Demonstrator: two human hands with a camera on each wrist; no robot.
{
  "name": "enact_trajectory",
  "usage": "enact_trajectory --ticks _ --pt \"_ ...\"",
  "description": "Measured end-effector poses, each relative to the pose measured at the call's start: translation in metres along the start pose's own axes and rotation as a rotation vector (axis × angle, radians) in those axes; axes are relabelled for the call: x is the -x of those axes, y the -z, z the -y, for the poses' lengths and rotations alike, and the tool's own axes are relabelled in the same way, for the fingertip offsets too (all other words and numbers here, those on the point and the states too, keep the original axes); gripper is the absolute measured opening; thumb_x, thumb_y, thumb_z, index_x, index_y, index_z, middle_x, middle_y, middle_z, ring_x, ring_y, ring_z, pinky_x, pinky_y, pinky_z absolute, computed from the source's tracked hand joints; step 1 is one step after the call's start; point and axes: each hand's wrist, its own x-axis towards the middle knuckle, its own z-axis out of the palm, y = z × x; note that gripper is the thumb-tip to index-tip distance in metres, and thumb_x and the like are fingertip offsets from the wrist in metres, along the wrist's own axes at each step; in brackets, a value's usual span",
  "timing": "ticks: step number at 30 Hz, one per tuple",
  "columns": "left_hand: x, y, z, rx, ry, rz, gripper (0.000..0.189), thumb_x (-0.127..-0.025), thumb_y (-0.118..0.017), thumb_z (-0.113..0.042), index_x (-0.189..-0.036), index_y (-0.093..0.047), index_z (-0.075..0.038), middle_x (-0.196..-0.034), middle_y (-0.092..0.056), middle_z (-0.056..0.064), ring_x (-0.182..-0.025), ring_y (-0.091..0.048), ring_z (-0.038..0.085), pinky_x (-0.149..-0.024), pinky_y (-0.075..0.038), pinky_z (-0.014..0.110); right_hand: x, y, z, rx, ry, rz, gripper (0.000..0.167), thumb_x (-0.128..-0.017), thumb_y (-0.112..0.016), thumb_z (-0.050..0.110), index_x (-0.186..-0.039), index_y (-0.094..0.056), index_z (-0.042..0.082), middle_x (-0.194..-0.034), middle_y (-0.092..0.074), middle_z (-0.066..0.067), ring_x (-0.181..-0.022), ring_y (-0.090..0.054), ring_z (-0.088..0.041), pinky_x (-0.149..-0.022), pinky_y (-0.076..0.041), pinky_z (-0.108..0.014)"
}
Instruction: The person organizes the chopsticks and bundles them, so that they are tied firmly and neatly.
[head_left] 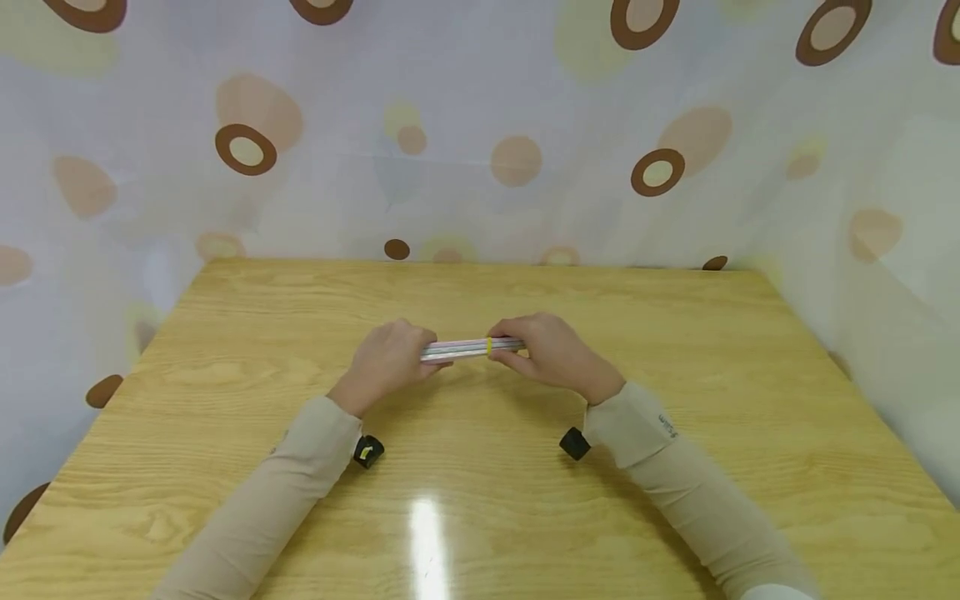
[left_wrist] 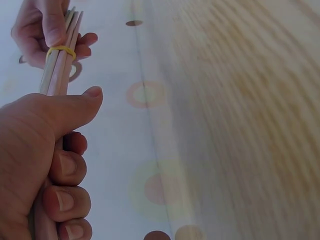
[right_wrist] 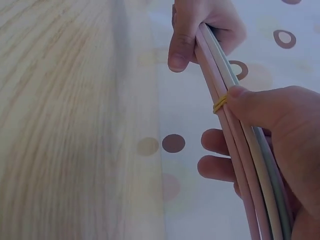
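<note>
A bundle of slim pastel chopsticks (head_left: 459,349), in pink, cream and green, is held level above the table between both hands. A yellow rubber band (right_wrist: 220,104) goes round the bundle. My left hand (head_left: 387,358) grips one end, its fingers curled round the sticks and the thumb lying along them in the left wrist view. Close to the band, my right hand (head_left: 553,353) pinches the other part of the bundle, thumb on top and fingers beneath. In the right wrist view the thumb tip touches the band. The left palm hides the end of the sticks there.
The wooden table (head_left: 465,533) spreads out under both arms. A patterned white curtain (head_left: 465,200) stands behind it and along both sides. Small black devices (head_left: 575,444) sit at both wrists, by the beige sleeves.
</note>
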Motion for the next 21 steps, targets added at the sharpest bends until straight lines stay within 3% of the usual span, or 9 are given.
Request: enact_trajectory --ticks 5,10,15,21 --pt "-0.004 0.003 -0.002 -0.014 -0.012 -0.023 0.033 -0.084 -0.073 -0.042 -0.077 -0.068 -0.011 -0.058 -0.055 -0.001 -0.047 -0.041 0.009 -0.043 -0.038 0.025 -0.001 0.005 0.000 0.000 0.017 -0.025 0.020 -0.087 -0.072 0.020 -0.098 -0.070 0.004 -0.083 -0.070 -0.004 -0.062 -0.059 -0.011 -0.064 -0.049 -0.032" --pt "-0.005 0.010 -0.002 -0.010 0.011 0.000 0.033 -0.085 -0.071 -0.042 -0.077 -0.068 -0.011 -0.059 -0.057 -0.001 -0.048 -0.044 0.011 -0.044 -0.039 0.026 -0.008 0.008 0.005 0.021 0.006 -0.020 0.022 -0.086 -0.073 0.020 -0.101 -0.070 0.005 -0.085 -0.069 -0.004 -0.064 -0.055 -0.011 -0.063 -0.047 -0.031" --pt "0.002 0.010 -0.002 -0.014 0.023 0.012 0.031 -0.084 -0.073 -0.041 -0.076 -0.068 -0.012 -0.061 -0.059 -0.001 -0.049 -0.045 0.011 -0.045 -0.039 0.026 -0.020 -0.001 0.016 0.008 0.010 0.041 0.023 -0.089 -0.070 0.025 -0.105 -0.069 0.008 -0.087 -0.069 -0.002 -0.063 -0.052 -0.009 -0.063 -0.045 -0.027" --pt "0.007 -0.001 -0.003 -0.028 -0.011 -0.031 0.032 -0.083 -0.074 -0.042 -0.071 -0.065 -0.013 -0.061 -0.060 0.000 -0.049 -0.048 0.012 -0.045 -0.041 0.026 -0.022 -0.011 0.020 -0.014 -0.028 0.104 0.021 -0.089 -0.069 0.023 -0.105 -0.069 0.009 -0.084 -0.069 0.000 -0.057 -0.045 -0.005 -0.059 -0.041 -0.023"
